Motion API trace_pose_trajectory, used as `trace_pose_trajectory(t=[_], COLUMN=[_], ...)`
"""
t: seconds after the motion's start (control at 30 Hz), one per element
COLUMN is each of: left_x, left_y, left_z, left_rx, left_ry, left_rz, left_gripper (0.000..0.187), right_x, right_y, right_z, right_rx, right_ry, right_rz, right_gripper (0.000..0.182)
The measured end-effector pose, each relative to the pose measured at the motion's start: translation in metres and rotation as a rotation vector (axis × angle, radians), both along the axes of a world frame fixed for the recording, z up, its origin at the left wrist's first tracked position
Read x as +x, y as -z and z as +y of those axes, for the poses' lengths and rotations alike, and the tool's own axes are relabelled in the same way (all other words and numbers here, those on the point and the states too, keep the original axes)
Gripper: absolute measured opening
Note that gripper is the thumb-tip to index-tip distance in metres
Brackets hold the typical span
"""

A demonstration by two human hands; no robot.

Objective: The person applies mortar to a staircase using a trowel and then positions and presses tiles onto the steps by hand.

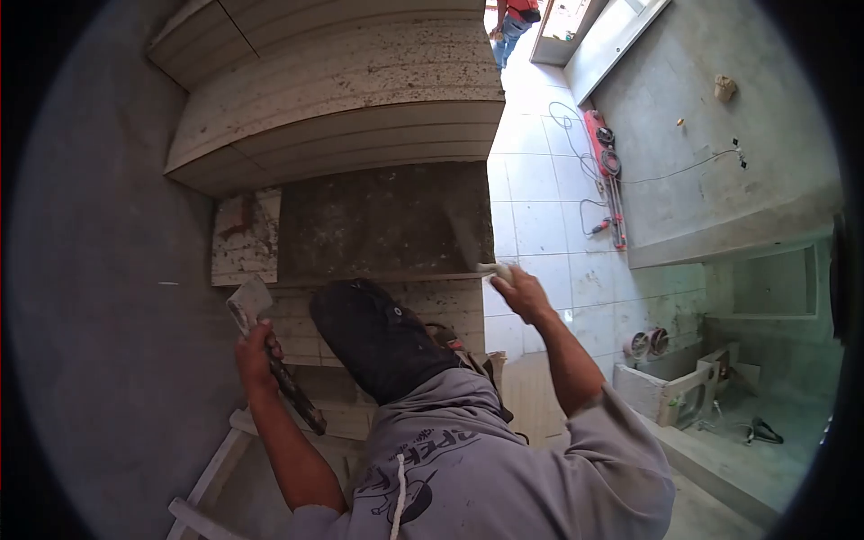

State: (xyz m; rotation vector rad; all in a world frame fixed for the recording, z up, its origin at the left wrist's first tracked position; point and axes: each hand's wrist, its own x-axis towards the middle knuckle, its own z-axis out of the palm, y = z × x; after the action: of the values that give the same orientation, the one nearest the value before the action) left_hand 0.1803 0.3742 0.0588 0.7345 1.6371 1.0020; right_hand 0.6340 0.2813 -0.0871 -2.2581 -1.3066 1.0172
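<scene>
My left hand [256, 349] is closed around the dark handle of a hatchet-like tool [250, 304] with a broad, dusty grey head pointing up. To the right, my right hand [522, 293] is closed on a small whitish thing [494, 269], whose kind I cannot make out. It sits at the right end of a dark, rough step surface [378, 225] with pale specks. A faint, blurred pale streak shows on the step just above that hand. A loose-looking tile piece [245, 236], smeared with dark mortar, lies at the step's left end.
Tiled stairs [333, 135], dusty and littered with crumbs, rise ahead beside a grey wall [99, 225]. A red tile cutter [605, 162] and cables lie on the white tiled floor [531, 216] to the right. Another person [515, 25] stands at the far top.
</scene>
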Motion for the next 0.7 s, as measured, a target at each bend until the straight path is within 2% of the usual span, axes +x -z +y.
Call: trace_pose_trajectory(t=[0.03, 0.07, 0.23, 0.37, 0.47, 0.57, 0.7], left_x=[0.004, 0.008, 0.021, 0.028, 0.029, 0.028, 0.022], left_y=[0.004, 0.008, 0.026, 0.022, 0.014, 0.007, 0.0], left_z=[0.006, 0.01, 0.016, 0.015, 0.024, 0.026, 0.024], left_rx=[-0.018, -0.035, -0.054, -0.061, -0.032, -0.009, 0.025], left_ry=[-0.002, -0.014, -0.007, -0.005, 0.017, 0.037, 0.086], left_rz=[-0.011, -0.017, -0.053, -0.068, -0.04, -0.008, 0.035], left_gripper=[0.018, 0.018, 0.019, 0.018, 0.019, 0.019, 0.018], right_x=[0.019, 0.035, 0.063, 0.037, 0.005, 0.009, 0.061], right_y=[-0.001, -0.007, -0.039, -0.027, -0.028, -0.011, 0.021], right_z=[-0.009, -0.016, -0.016, 0.001, 0.03, 0.046, 0.03], right_rx=[-0.035, -0.005, -0.059, 0.069, -0.017, -0.041, 0.074], right_ry=[0.058, 0.026, 0.022, 0.007, -0.164, -0.198, 0.07], right_rz=[0.007, -0.086, -0.197, -0.093, -0.057, -0.112, -0.053], right_gripper=[0.054, 0.053, 0.051, 0.049, 0.052, 0.053, 0.048])
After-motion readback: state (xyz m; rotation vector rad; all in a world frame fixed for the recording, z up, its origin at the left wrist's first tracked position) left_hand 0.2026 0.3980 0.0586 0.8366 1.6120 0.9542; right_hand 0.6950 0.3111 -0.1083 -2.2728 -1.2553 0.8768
